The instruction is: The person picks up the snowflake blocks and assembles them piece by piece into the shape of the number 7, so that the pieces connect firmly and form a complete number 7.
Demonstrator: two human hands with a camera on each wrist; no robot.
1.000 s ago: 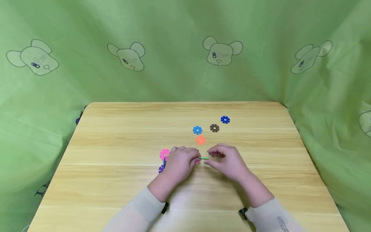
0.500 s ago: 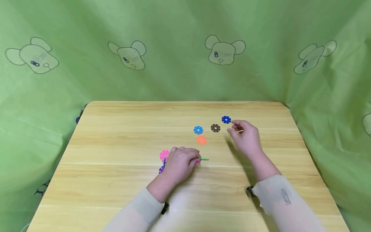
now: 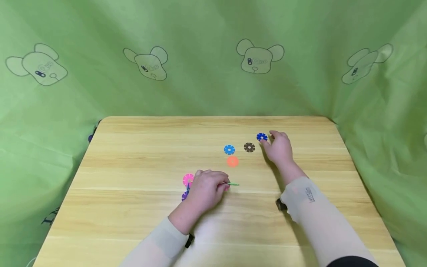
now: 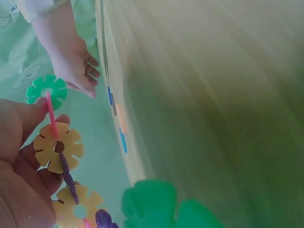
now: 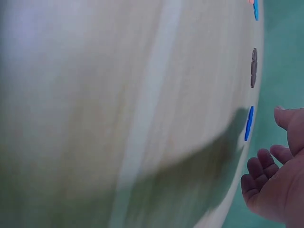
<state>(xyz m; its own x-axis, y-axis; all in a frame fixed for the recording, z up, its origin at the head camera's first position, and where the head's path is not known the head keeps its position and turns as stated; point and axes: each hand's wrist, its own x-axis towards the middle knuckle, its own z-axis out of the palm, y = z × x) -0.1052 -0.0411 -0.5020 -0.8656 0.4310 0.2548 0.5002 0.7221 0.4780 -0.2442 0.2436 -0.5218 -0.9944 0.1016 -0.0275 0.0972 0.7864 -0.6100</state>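
My left hand (image 3: 207, 188) holds a chain of interlocking plastic flower discs. In the left wrist view its thumb lies against the end, where a green disc (image 4: 57, 92) is joined to a pink disc (image 4: 51, 116) seen edge-on. Yellow discs (image 4: 71, 148) and purple ones follow; in the head view the hand hides much of the chain, with a pink disc (image 3: 187, 180) showing at its left. My right hand (image 3: 279, 147) is at the dark blue disc (image 3: 261, 137), thumb over its near edge in the head view. The right wrist view shows its fingers loosely bent, holding nothing.
Loose discs lie on the wooden table (image 3: 133, 155): a brown disc (image 3: 249, 147), a light blue disc (image 3: 229, 150) and an orange disc (image 3: 232, 161). A green curtain (image 3: 200, 96) with mouse drawings hangs behind the table's far edge.
My right hand has left the chain's green end and moved up and to the right, to the dark blue disc. The left hand stays in place, holding the chain.
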